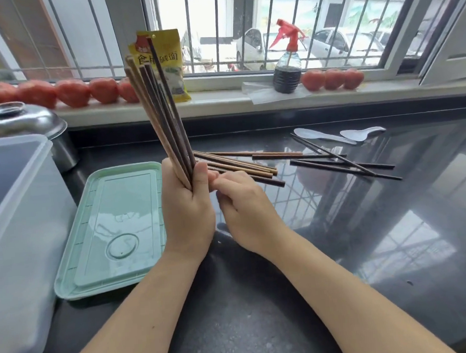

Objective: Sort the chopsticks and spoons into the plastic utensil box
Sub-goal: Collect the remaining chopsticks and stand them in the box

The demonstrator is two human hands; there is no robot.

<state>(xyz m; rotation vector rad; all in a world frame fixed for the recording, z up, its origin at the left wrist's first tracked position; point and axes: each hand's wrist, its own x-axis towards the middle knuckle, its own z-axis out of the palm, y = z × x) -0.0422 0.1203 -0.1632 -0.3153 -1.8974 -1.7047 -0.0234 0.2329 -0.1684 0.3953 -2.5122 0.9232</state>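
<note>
Spoons (325,136): 2 white; left hand (186,206) grips chopstick bundle (162,118).

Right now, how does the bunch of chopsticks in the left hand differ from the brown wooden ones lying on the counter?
The held bunch of chopsticks stands nearly upright, gripped by the left hand; the loose brown wooden chopsticks lie flat on the dark counter. The bunch is gathered; the loose ones fan apart. Both are slim brown sticks.
</note>
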